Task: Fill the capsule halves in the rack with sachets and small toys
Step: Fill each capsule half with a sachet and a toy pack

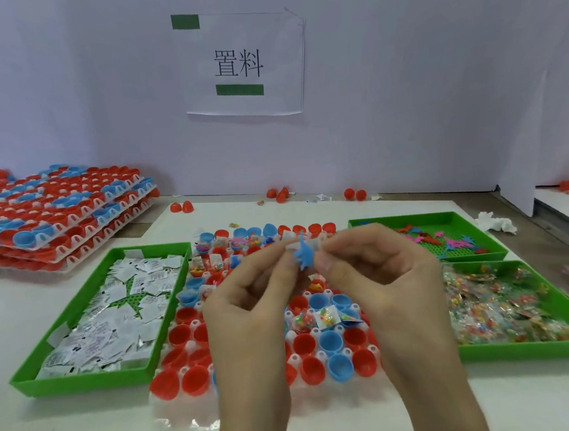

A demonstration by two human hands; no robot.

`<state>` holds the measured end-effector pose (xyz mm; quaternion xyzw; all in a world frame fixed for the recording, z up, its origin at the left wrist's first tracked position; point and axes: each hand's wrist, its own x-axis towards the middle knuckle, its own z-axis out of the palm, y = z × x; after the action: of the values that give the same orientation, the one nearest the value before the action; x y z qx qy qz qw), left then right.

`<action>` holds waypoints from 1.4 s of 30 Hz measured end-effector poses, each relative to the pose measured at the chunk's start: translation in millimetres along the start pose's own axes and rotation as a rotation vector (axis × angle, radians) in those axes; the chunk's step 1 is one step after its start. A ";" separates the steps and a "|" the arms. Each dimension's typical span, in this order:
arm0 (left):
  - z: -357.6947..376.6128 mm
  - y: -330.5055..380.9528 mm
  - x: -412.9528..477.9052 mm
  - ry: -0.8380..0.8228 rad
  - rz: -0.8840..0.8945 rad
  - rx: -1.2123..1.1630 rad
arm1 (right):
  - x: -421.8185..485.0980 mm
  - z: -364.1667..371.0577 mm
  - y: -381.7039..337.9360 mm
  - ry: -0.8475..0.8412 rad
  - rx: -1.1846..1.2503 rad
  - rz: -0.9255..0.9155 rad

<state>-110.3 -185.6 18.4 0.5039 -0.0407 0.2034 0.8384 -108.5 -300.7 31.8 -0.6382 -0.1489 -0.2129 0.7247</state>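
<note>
Nearest, red and blue capsule halves point(310, 371) are seated open in the white rack point(294, 359), and the front rows are unfilled. Above its middle, a small blue toy point(303, 253) is pinched by thumb and forefinger of both the left hand point(246, 308) and the right hand point(378, 276). A white scrap, possibly a sachet, is held with it. The rack is flanked by a tray of white sachets point(84, 380) and a tray of colourful sachets point(529, 353). Beyond are a toy tray point(424, 218), stacked racks point(52, 215) and a taped paper sign point(242, 64).
</note>
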 end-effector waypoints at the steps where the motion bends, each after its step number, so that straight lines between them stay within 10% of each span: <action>1: 0.4 -0.7 -0.8 -0.014 -0.004 0.022 | -0.3 -2.8 1.2 0.016 -0.025 0.000; 21: -9.5 -2.0 -3.8 -0.153 -0.017 0.341 | -2.8 -21.0 11.3 -0.111 -0.208 -0.014; 42: -12.3 3.8 -6.8 -0.197 -0.165 0.134 | 8.5 -105.2 90.2 0.151 -0.888 0.367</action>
<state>-119.7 -175.4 13.7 0.5778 -0.0676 0.0859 0.8088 -62.0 -397.2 -56.6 -0.8842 0.1242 -0.1704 0.4167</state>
